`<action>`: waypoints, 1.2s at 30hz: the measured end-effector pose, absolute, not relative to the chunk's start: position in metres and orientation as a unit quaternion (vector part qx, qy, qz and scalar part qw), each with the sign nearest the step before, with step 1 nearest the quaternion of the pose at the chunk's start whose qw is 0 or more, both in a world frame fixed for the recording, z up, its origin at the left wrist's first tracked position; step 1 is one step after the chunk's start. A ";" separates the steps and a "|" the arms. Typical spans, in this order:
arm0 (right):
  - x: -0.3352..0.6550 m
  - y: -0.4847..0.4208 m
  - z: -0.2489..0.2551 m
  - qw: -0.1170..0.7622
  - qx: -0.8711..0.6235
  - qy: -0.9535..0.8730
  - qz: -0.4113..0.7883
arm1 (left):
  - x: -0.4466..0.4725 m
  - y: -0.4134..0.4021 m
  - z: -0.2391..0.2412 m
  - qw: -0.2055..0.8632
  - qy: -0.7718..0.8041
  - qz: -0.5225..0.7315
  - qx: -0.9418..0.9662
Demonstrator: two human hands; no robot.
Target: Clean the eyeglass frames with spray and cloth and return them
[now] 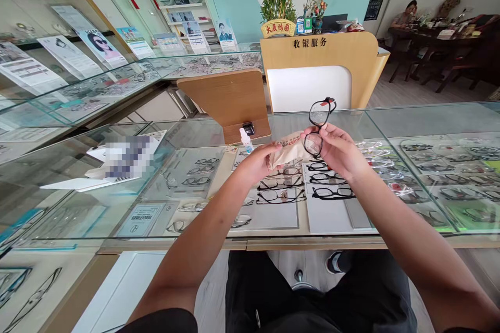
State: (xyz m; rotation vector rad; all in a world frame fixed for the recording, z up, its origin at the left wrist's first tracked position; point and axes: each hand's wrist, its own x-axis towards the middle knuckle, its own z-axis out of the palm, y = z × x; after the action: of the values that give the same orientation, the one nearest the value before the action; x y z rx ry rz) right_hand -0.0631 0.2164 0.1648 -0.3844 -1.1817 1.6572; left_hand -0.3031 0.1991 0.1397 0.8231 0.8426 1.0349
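Above the glass counter (273, 234), my right hand (339, 150) pinches a pair of black-rimmed eyeglasses (319, 113) near the bridge. The frame stands on end, one lens above the other. My left hand (262, 160) is closed on a cream cloth (288, 150) with reddish print, its fingers partly hidden. One edge of the cloth meets the lower lens; I cannot tell whether it presses on it. Just behind my left hand stands a small white spray bottle (246, 140). Under the glass below my hands lie rows of dark-framed glasses (281, 196).
A wooden stand (230, 101) rises at the counter's far side, and papers (121, 158) lie on the glass at left. Beyond are a wooden cashier desk (320, 52) and more display cases (117, 88). A person (404, 16) sits at a dark table far right.
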 end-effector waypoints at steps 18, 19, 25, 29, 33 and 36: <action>-0.052 0.211 0.166 0.400 -0.109 -0.563 0.715 | -0.315 0.199 0.131 0.772 0.297 0.390 0.404; -0.050 0.210 0.166 0.391 -0.105 -0.569 0.715 | -0.315 0.197 0.131 0.777 0.301 0.365 0.415; -0.048 0.209 0.166 0.360 -0.092 -0.602 0.706 | -0.316 0.192 0.134 0.769 0.354 0.260 0.464; -0.047 0.210 0.167 0.375 -0.105 -0.590 0.707 | -0.314 0.194 0.133 0.734 0.333 0.358 0.471; -0.048 0.212 0.169 0.405 -0.136 -0.571 0.702 | -0.311 0.196 0.131 0.701 0.329 0.426 0.468; -0.052 0.213 0.168 0.450 -0.158 -0.555 0.681 | -0.307 0.197 0.130 0.670 0.352 0.476 0.448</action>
State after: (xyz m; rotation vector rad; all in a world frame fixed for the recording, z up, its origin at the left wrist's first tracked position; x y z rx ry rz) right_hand -0.0517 0.2132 0.1685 -0.3909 -1.3728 1.6843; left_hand -0.3070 0.1973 0.1298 1.0089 0.7926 1.0732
